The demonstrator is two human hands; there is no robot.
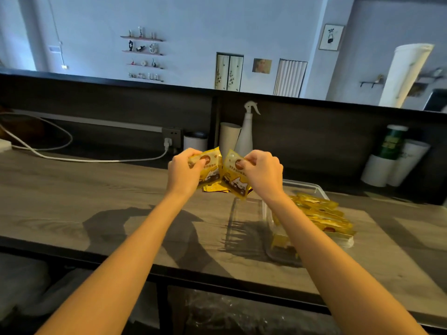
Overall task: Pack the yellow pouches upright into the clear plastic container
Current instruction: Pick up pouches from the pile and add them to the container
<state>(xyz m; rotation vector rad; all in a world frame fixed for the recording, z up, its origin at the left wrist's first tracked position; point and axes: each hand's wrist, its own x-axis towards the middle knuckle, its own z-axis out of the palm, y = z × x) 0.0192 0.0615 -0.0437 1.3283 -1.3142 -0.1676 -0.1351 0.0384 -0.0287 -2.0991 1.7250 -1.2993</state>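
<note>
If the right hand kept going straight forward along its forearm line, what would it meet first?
Probably the white spray bottle standing at the back panel beyond the right hand, which grips a yellow pouch. A paper cup stack stands just beside it; depth from one view is unclear.

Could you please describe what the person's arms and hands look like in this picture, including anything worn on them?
Both forearms are bare along all that shows; no sleeve is in view. The left hand and right hand wear no gloves, and I see no watch, bracelet or ring on the wrists or the fingers that show. No markings are visible.
</note>
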